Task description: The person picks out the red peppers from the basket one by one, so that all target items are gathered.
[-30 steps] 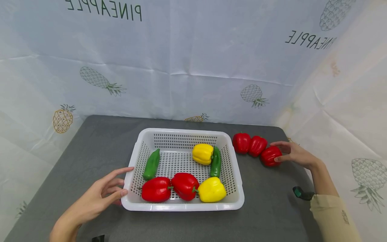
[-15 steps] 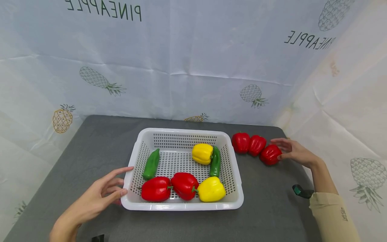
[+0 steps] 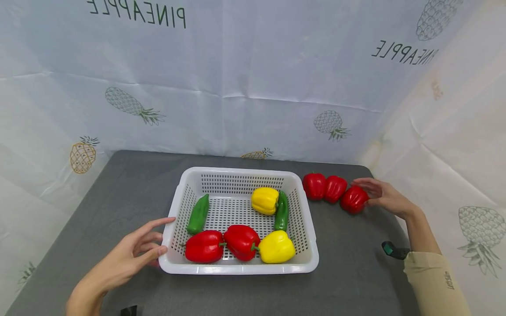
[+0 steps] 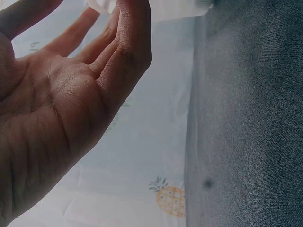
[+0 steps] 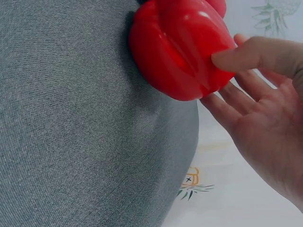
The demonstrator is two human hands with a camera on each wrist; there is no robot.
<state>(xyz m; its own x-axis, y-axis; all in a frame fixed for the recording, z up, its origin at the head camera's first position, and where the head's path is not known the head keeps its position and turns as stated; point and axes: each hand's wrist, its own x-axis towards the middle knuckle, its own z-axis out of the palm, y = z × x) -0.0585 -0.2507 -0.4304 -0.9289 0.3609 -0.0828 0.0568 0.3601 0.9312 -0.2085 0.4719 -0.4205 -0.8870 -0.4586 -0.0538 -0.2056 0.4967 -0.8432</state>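
My left hand point(image 3: 120, 259) is at the left side of a white perforated plastic basket point(image 3: 237, 269), index finger and thumb tips touching its rim. In the left wrist view its fingers bend loosely, with the palm free. My right hand point(image 3: 389, 199) lies against the right side of a red bell pepper point(image 3: 353, 200) on the table. The right wrist view shows the thumb tip on this pepper point(image 5: 182, 52) and nearly straight fingers reaching behind it. Two more red bell peppers, a middle one point(image 3: 335, 189) and a far one point(image 3: 315, 186), form a row with it beside the basket.
Inside the basket lie two red bell peppers point(image 3: 242, 243), two yellow bell peppers point(image 3: 277, 248) and two long green peppers point(image 3: 198, 215). A dark grey table point(image 3: 348, 272) carries everything. White pineapple-print cloth point(image 3: 245, 109) surrounds it at the back and sides.
My right hand has shifted slightly up and its thumb has slid back toward the right edge of the red bell pepper, which has moved slightly up. The left hand and basket stay put.
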